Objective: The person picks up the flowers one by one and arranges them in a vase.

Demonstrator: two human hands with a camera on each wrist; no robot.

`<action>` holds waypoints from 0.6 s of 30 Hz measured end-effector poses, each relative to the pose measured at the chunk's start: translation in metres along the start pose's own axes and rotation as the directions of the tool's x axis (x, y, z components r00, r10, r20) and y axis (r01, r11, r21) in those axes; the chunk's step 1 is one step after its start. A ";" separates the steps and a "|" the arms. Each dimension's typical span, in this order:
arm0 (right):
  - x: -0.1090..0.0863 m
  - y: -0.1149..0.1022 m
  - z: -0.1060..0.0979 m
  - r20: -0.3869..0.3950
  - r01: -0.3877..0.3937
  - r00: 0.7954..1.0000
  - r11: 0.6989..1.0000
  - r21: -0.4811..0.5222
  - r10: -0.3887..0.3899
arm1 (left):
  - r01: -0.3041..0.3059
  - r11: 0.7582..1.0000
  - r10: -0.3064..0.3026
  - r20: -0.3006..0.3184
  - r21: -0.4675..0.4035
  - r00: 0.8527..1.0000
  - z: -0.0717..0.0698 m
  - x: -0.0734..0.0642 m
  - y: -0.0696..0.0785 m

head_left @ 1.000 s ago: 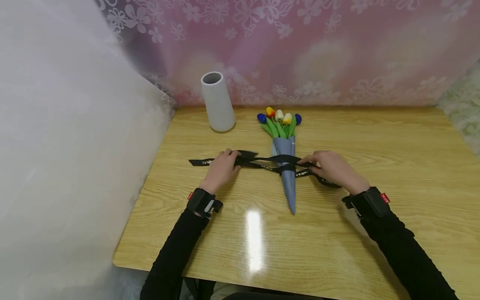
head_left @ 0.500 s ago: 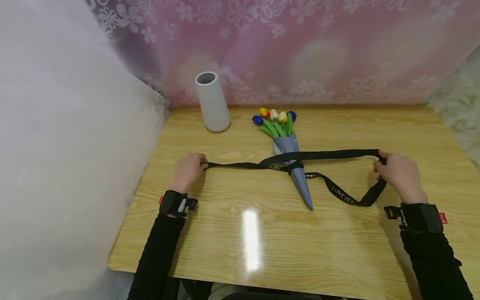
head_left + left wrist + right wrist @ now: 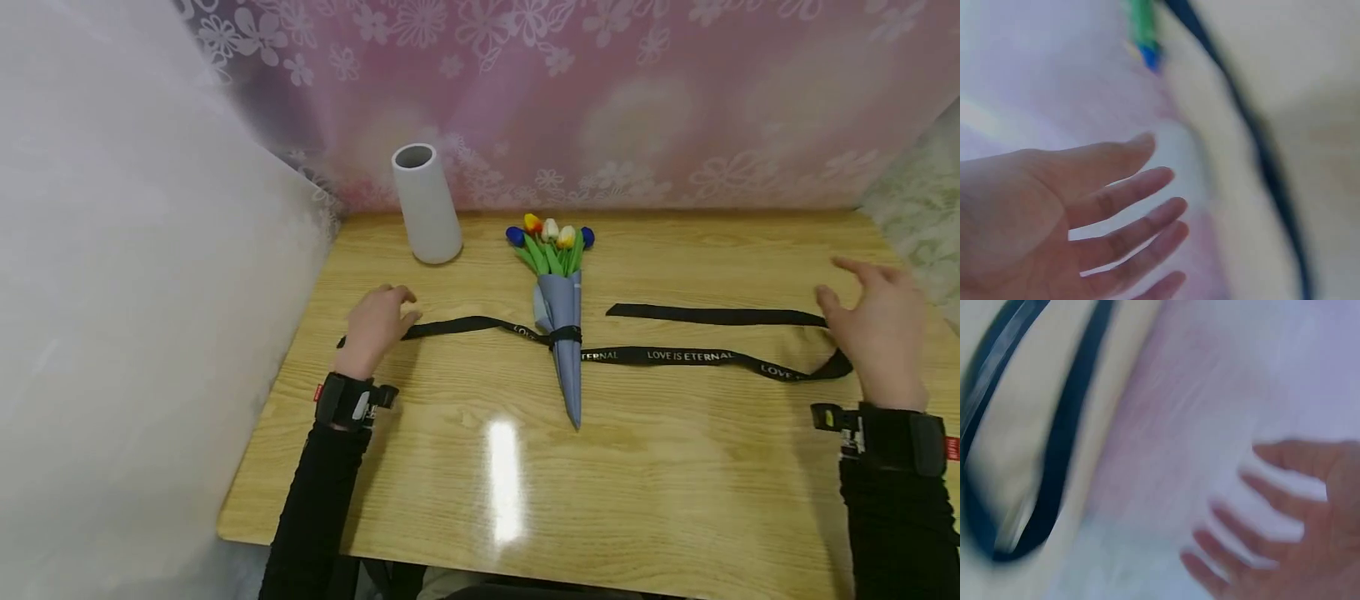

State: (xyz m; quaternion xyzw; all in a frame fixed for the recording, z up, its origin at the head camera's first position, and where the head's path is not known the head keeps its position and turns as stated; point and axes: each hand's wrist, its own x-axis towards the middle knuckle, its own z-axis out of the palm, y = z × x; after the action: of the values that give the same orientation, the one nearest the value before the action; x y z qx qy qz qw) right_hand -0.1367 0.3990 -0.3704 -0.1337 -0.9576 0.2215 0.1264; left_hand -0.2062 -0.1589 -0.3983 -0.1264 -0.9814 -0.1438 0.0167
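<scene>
1. My left hand (image 3: pixel 371 327) is at nine o'clock from the bouquet (image 3: pixel 557 292), its fingers apart and free, above one tail of the black ribbon (image 3: pixel 678 356).
2. My right hand (image 3: pixel 881 325) is out at three o'clock, fingers spread apart and free too, near the bend of the ribbon's other tail; the right wrist view blurs the fingers.
3. The ribbon wraps once around the lower part of the grey-blue wrapper (image 3: pixel 567 379); I can't tell whether it is knotted there. The right tail, lettered "LOVE IS ETERNAL", runs to three o'clock, then doubles back to a cut end at two.
4. The bouquet lies on the table (image 3: pixel 675 475) between my hands, its blue, white, yellow and orange tulips (image 3: pixel 550 230) at twelve o'clock, the wrapper's tip at six.
5. A white vase (image 3: pixel 431 212) stands upright at ten o'clock.
6. Pink flowered cloth (image 3: pixel 637 108) hangs beyond the table at twelve.
</scene>
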 end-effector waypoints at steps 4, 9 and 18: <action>0.006 -0.046 0.035 0.199 0.399 0.885 0.906 0.140 -0.421 | -0.194 0.979 0.189 -0.085 -0.059 0.978 -0.013 0.024 0.065; 0.002 -0.123 0.078 0.438 0.553 0.672 0.798 0.240 -0.598 | -0.379 0.918 0.377 -0.038 -0.115 0.925 0.001 0.047 0.142; -0.003 -0.147 0.128 0.490 0.565 0.646 0.799 0.208 -0.585 | -0.376 0.926 0.378 0.085 -0.040 0.922 0.068 0.041 0.177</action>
State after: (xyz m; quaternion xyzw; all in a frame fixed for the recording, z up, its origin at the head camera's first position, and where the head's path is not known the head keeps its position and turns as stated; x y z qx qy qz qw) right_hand -0.2020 0.2210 -0.4154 0.2456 -0.9420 0.2151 -0.0777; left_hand -0.2011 0.0343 -0.4115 -0.3195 -0.9367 -0.1434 -0.0022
